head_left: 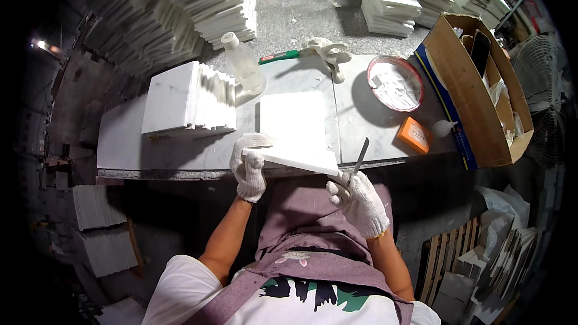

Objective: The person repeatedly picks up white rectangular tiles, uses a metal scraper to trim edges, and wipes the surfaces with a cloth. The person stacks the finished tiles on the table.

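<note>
My left hand [249,167], in a white knit glove, grips the left end of a white tile [295,123] at the table's front edge. The tile's long narrow side faces me. In my gloved right hand [363,206] is a thin dark blade [360,156], pointing up and away, close to the tile's right corner. The fingers of that hand are curled; whether they also touch the tile I cannot tell. Left of the tile, a row of white marble tiles [171,99] leans on the table. Behind stands a clear plastic bottle [244,66].
A green-handled tool [280,56] lies by a crumpled whitish item [333,54]. On the right are a red-rimmed bowl of white paste [396,87], an orange box [414,135] and an open cardboard box [475,93]. Tall tile stacks [211,0] line the back.
</note>
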Tool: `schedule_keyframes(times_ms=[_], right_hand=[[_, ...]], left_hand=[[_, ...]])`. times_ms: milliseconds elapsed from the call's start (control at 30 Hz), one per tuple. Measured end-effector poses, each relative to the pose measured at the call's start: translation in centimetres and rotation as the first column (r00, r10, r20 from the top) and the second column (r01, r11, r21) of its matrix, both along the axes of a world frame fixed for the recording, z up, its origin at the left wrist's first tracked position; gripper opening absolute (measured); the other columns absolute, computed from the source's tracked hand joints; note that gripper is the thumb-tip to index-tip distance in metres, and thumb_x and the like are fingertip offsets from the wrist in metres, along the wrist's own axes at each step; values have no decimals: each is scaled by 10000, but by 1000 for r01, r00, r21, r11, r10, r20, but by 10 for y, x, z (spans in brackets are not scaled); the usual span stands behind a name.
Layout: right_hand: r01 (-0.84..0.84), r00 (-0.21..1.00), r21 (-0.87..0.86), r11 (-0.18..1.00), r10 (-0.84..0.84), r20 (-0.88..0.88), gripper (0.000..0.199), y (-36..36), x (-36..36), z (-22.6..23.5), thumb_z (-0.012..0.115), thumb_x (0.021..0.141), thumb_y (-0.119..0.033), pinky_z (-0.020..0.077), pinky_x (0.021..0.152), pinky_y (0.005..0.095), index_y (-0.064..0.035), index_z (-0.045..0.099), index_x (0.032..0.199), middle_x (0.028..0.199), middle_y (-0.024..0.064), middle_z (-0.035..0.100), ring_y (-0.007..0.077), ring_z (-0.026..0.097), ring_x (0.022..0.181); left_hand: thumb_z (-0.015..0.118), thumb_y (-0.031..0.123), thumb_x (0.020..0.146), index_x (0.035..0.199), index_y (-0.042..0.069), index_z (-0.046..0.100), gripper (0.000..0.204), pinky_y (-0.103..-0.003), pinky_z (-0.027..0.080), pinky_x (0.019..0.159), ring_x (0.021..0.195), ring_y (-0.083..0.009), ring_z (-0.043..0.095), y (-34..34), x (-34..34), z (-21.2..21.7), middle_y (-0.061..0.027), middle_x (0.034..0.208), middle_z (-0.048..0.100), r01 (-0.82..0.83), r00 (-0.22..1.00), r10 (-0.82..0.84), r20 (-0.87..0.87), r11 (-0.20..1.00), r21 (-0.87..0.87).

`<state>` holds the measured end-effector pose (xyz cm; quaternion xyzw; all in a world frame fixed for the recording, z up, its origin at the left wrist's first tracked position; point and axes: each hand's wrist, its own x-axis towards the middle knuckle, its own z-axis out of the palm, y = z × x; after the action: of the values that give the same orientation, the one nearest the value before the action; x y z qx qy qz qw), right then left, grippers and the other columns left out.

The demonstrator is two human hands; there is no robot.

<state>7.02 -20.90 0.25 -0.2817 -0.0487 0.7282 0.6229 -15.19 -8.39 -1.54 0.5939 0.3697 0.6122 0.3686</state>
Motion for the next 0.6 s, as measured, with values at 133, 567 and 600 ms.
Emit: schedule_keyframes(times_ms=[133, 567, 600], right_hand=[[-13, 985, -1, 1000, 13, 175, 305, -1, 0, 10, 617, 952, -218, 547, 787, 301, -17, 571, 1176, 1122, 106, 647, 199, 650, 952], [-319, 269, 161, 934, -74, 960, 435, 27, 42, 77, 702, 825, -6, 521, 765, 265, -55, 631, 1251, 1005, 83, 693, 138, 644, 851], [-340, 244, 178, 923, -96, 965, 419, 31, 41, 81, 705, 810, -11, 517, 738, 287, -73, 653, 1222, 936, 101, 688, 155, 641, 793]], left_hand=[[491, 396, 967, 1119, -60, 563, 486, -236, 460, 711, 810, -107, 561, -1, -3, -3, -85, 982, 626, -15, 998, 18, -59, 998, 55], [468, 358, 989, 1112, -27, 569, 417, -216, 395, 600, 669, -50, 461, 4, 2, -1, -13, 847, 575, 0, 1000, 0, -28, 1000, -5], [473, 351, 989, 1115, -25, 568, 407, -212, 385, 587, 658, -43, 446, 5, 4, 2, -4, 833, 567, 7, 1000, -7, -26, 1000, -4]])
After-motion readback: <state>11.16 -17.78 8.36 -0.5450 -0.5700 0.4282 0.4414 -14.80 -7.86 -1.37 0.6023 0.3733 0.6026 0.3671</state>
